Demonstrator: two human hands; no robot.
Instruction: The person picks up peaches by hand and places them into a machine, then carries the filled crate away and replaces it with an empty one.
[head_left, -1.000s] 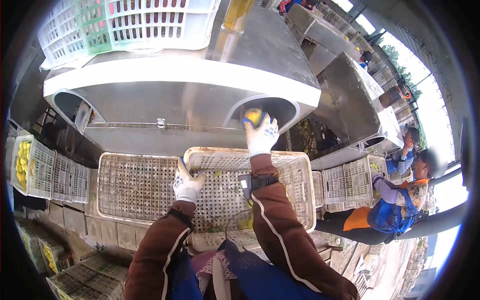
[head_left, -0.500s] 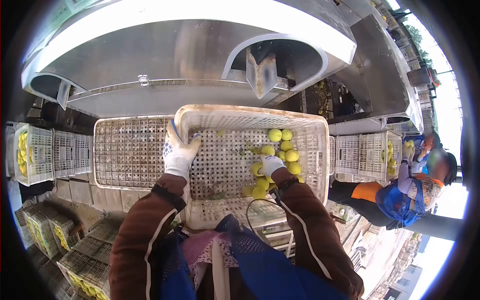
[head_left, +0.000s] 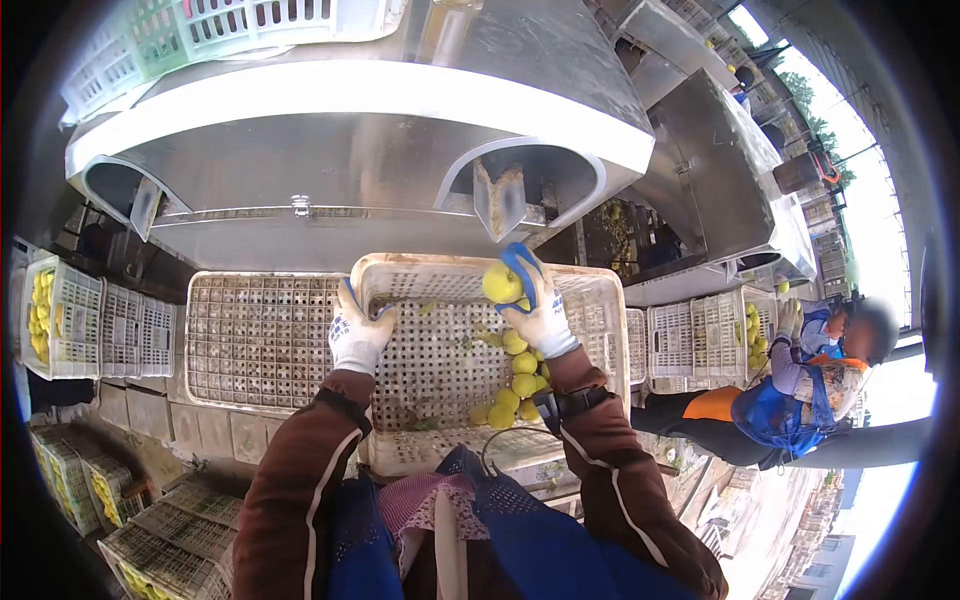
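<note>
In front of me stands a dirty white plastic crate (head_left: 440,268) with slotted walls and a perforated floor. My left hand (head_left: 360,335), in a white glove with blue fingertips, grips its left rim, thumb on the inner side. Held above the crate's right part is a round yellow-green fruit (head_left: 498,283), with the fingers of my gloved right hand (head_left: 543,312) wrapped around it. Several more such fruits (head_left: 524,384) lie on the crate floor below that hand, partly hidden by my wrist. A few leaf scraps lie among them.
Left of the crate is another perforated plastic crate (head_left: 260,340). A metal machine (head_left: 350,165) with arched openings and chutes runs along the far side. Stacked fruit crates stand at far left (head_left: 65,315) and right (head_left: 700,335). A person in a blue apron (head_left: 780,410) is at right.
My right hand has risen from the fruits on the crate floor and now holds one fruit up near the far wall. My left hand stays at the left rim. The view has tilted upward.
</note>
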